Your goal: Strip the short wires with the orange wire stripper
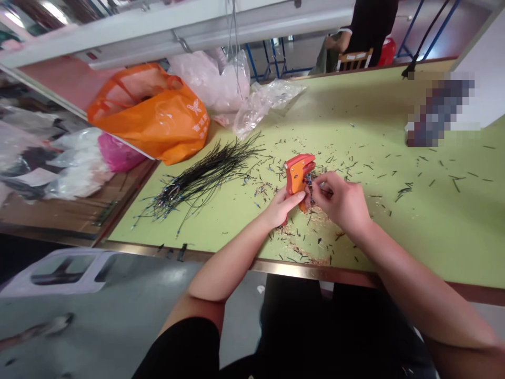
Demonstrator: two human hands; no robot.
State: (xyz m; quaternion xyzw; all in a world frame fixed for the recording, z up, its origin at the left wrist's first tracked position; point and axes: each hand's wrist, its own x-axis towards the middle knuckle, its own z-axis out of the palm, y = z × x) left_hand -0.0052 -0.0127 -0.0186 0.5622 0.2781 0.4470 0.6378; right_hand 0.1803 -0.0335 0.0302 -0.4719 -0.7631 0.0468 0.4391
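Observation:
My left hand (284, 206) is wrapped round the handles of a red and orange hand tool (296, 176), held upright over the green table. Just right of the tool's head, my right hand (342, 201) has its fingers pinched together; what they hold is too small to make out. Short black wire pieces (404, 190) and copper-coloured strands (315, 260) lie scattered beneath and around both hands. To the left of the tool rests a bundle of long black wires (215, 169) with small blue and metallic ends.
An orange bag (158, 123) and clear plastic bags (264, 105) lie at the table's back left. A blurred-out object (440, 113) stands at the right. The green table's (453, 237) front edge runs before me. Beyond its back edge is a person in black (371, 26).

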